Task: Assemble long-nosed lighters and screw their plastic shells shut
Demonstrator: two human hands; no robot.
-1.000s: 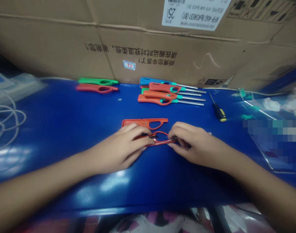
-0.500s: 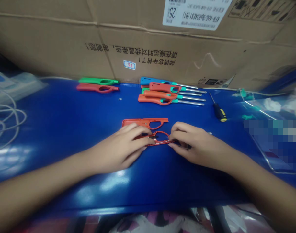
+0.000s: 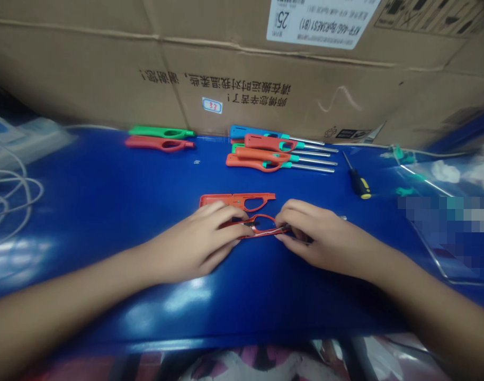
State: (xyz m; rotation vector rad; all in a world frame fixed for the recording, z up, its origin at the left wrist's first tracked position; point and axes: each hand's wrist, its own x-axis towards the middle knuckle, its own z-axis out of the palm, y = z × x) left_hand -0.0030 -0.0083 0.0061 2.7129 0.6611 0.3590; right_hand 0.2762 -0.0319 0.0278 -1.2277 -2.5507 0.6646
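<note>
Between my hands lies an opened red lighter casing (image 3: pixel 265 217), with a thin pale wire along its lower edge and dark and metal parts inside. My left hand (image 3: pixel 202 238) is closed around its handle end, fingertips pressing near the trigger opening. My right hand (image 3: pixel 315 233) pinches the front end, where a dark piece shows at the fingertips. Past its knuckles a metal tube tip (image 3: pixel 343 217) sticks out; most of the tube is hidden by the hand. Just behind, a matching red casing half (image 3: pixel 236 200) lies inner side up, partly covered by my left fingers.
Several long-nosed lighters (image 3: pixel 261 153) lie at the back. Green (image 3: pixel 154 132) and red (image 3: pixel 152 143) handles without tubes are left of them. A screwdriver (image 3: pixel 360 183), plastic bags (image 3: pixel 444 172) and a coiled white cable (image 3: pixel 15 185) lie around. A cardboard box (image 3: pixel 107 79) walls the back.
My right fingertips have shifted very slightly at the casing's front end, and a dark piece there shows more clearly. My left hand and the other things have stayed put.
</note>
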